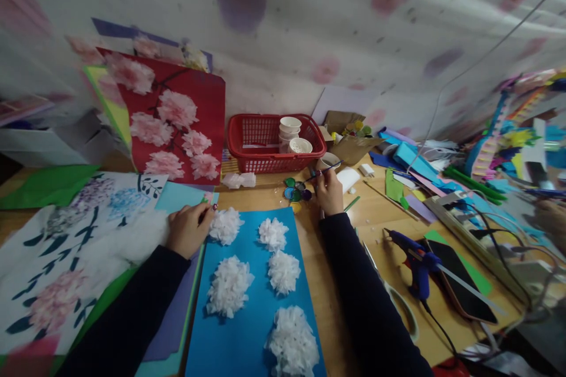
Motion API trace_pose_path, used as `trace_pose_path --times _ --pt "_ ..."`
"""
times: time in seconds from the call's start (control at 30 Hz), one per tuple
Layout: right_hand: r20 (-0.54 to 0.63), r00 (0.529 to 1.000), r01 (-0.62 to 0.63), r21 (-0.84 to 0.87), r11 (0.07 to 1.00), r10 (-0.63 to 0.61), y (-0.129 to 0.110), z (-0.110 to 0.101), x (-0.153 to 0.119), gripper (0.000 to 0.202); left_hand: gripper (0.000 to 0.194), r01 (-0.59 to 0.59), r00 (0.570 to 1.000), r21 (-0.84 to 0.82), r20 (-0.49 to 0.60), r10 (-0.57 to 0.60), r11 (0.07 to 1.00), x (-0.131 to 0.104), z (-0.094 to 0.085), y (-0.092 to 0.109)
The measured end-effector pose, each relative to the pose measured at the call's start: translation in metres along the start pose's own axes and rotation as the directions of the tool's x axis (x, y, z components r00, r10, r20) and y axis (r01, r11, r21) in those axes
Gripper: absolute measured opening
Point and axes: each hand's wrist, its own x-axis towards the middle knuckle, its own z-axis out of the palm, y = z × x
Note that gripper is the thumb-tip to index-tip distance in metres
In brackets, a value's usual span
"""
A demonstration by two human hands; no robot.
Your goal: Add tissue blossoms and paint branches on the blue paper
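Observation:
My right hand (330, 193) pinches a thin paintbrush (326, 169) beside a paper cup (328, 160) and a cluster of small paint pots (298, 191). A sheet of blue paper (254, 247) lies in front of me, bearing several white crumpled-paper flowers (229, 287). Its upper left corner is next to my left hand (189, 230), whose fingers are curled together close to the top left flower (226, 226). Whatever those fingers may hold is hidden.
Behind the paper stands a red basket (276, 164) with paper cups inside. A red flower picture (179, 123) leans at the back left. On the right lie a blue glue gun (413, 259), scissors (404, 309), a phone (462, 280) and a power strip (469, 241). Another person's hand (550, 215) shows far right.

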Motion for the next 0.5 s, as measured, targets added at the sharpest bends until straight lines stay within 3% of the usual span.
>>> trace_pose_path --times 0.5 --pt "0.007 1.0 -0.003 -0.051 0.999 0.003 -0.0035 -0.0023 -0.0009 0.031 0.033 0.001 1.0 0.015 0.0 -0.001 1.0 -0.0007 0.0004 0.0005"
